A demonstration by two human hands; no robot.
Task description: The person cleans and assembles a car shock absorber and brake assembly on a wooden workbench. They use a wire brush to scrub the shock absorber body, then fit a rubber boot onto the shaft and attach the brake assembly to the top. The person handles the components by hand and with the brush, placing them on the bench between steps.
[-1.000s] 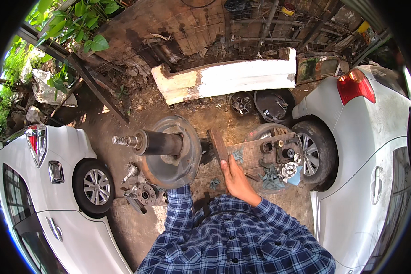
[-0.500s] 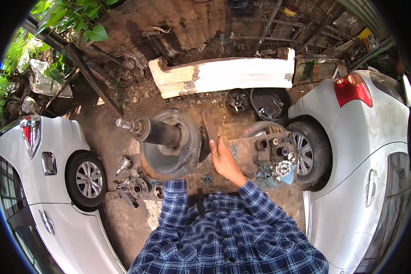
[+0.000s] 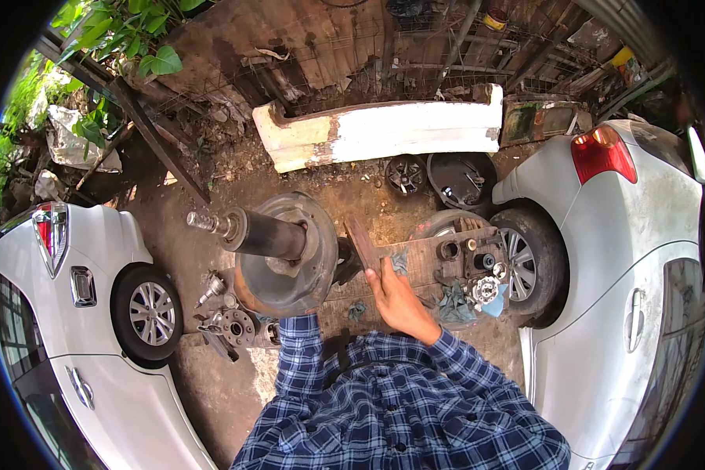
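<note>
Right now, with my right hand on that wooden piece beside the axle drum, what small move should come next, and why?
Probably bring the wooden piece in against the drum. The right hand already grips its lower end, and its upper end leans up close by the drum's right edge. The left hand is hidden behind the drum, only its checked sleeve showing, so whether it steadies the part cannot be told.

No packages, labels, signs or screens can be seen.
</note>
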